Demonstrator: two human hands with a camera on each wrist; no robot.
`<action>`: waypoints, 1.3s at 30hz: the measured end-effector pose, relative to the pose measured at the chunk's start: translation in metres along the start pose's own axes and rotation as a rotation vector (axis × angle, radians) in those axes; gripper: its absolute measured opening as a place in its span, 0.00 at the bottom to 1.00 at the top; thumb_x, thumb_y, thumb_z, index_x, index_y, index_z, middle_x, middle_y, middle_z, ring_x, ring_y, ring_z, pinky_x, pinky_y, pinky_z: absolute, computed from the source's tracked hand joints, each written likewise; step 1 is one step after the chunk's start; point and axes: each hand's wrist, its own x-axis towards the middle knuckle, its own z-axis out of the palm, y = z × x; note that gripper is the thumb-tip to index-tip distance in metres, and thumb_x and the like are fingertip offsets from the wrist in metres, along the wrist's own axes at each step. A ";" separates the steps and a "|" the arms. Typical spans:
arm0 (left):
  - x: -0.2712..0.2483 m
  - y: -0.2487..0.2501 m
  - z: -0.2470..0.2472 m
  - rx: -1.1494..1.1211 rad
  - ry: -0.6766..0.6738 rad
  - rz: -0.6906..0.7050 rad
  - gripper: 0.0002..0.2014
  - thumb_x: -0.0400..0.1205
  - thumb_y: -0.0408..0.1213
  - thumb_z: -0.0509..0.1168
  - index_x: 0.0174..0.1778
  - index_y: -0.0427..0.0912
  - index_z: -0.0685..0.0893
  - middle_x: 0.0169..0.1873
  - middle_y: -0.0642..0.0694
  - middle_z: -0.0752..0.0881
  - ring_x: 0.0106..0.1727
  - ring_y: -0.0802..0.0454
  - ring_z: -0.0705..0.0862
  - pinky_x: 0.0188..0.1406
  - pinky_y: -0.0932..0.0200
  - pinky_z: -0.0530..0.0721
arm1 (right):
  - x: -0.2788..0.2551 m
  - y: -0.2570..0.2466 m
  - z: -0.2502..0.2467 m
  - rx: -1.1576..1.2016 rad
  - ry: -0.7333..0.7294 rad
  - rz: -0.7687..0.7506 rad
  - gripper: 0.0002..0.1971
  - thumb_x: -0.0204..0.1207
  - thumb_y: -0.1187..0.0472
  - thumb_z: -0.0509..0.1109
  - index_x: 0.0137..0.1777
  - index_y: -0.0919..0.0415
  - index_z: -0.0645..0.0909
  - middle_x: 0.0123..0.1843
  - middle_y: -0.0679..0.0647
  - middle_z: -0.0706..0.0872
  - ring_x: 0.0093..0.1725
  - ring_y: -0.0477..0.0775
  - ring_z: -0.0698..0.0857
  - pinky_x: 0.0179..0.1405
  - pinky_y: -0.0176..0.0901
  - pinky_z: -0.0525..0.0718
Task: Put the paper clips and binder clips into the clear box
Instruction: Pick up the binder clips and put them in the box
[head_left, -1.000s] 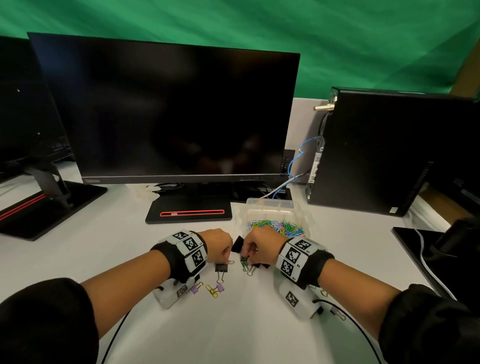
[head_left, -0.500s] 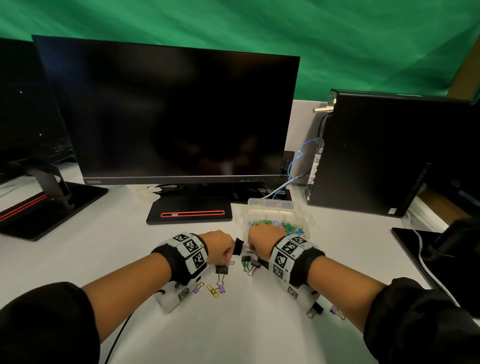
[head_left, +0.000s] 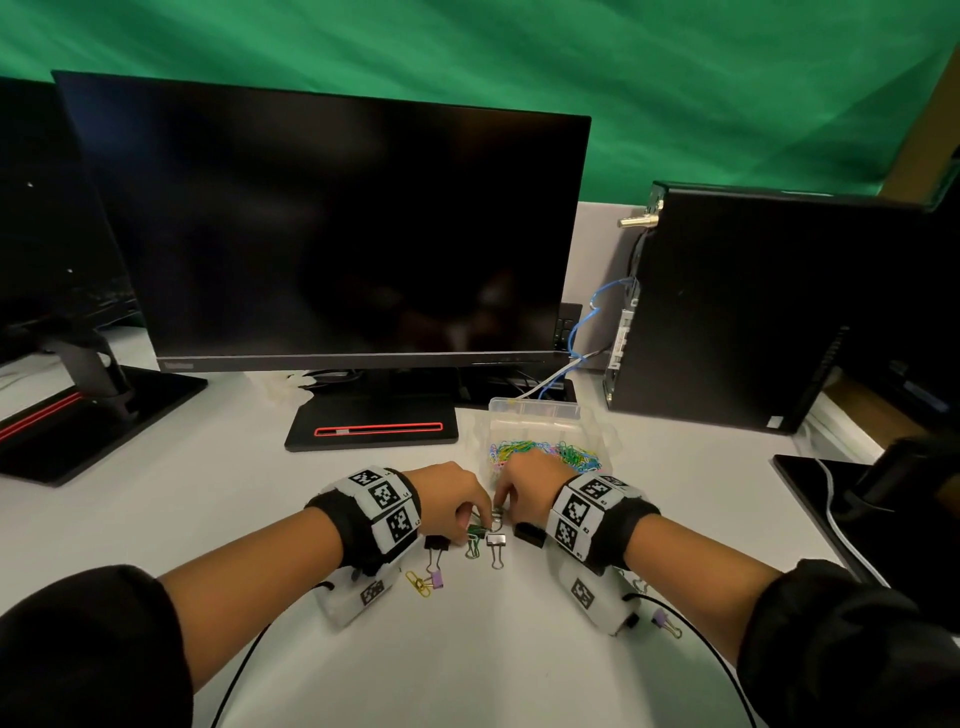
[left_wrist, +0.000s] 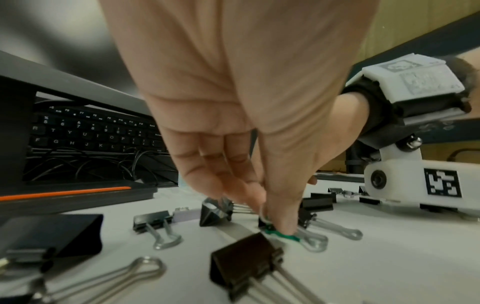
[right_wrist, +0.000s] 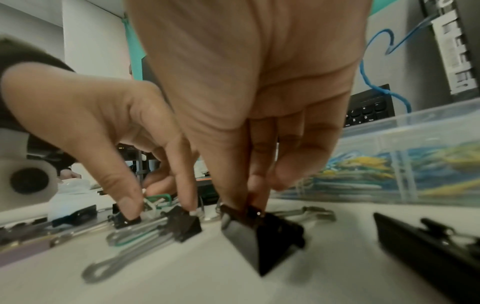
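A clear box (head_left: 540, 415) holding several coloured paper clips (head_left: 545, 452) stands behind my hands; its wall (right_wrist: 415, 148) shows in the right wrist view. Several binder clips lie on the white desk in front of it. My left hand (head_left: 480, 522) pinches a small green binder clip (left_wrist: 281, 234) that rests on the desk. My right hand (right_wrist: 249, 205) pinches a black binder clip (right_wrist: 262, 232) between thumb and fingers, its base still on the desk. The two hands almost touch. A black clip (head_left: 436, 543), a silver clip (head_left: 496, 540) and a purple clip (head_left: 436, 578) lie loose nearby.
A monitor (head_left: 332, 234) on a black stand (head_left: 371, 428) is behind the left hand. A black computer case (head_left: 753, 312) with blue cables (head_left: 587, 322) stands right of the box. Another purple clip (head_left: 662, 621) lies by my right wrist. A large black clip (right_wrist: 428, 246) lies to the right.
Both hands have stayed over the pile of binder clips with only small shifts. My fingertips have come down onto the clips.
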 end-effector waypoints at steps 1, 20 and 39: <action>0.000 0.000 0.000 0.011 -0.011 -0.002 0.18 0.77 0.37 0.68 0.64 0.49 0.83 0.50 0.43 0.88 0.45 0.51 0.79 0.52 0.59 0.79 | 0.001 0.000 0.000 0.008 0.004 0.006 0.11 0.71 0.64 0.73 0.53 0.55 0.89 0.52 0.55 0.89 0.53 0.58 0.85 0.55 0.47 0.85; -0.010 0.000 0.005 -0.111 -0.030 -0.060 0.12 0.76 0.35 0.70 0.55 0.39 0.81 0.43 0.44 0.86 0.43 0.54 0.77 0.47 0.61 0.76 | -0.012 0.022 -0.008 0.062 0.011 0.044 0.06 0.76 0.66 0.64 0.47 0.61 0.82 0.49 0.57 0.84 0.49 0.56 0.81 0.47 0.41 0.77; -0.024 0.005 0.004 -0.038 0.048 -0.064 0.22 0.79 0.32 0.62 0.68 0.54 0.79 0.46 0.47 0.85 0.50 0.49 0.81 0.57 0.53 0.82 | -0.010 0.044 -0.024 0.045 0.199 0.207 0.13 0.78 0.65 0.64 0.59 0.57 0.83 0.61 0.59 0.84 0.59 0.60 0.83 0.58 0.45 0.81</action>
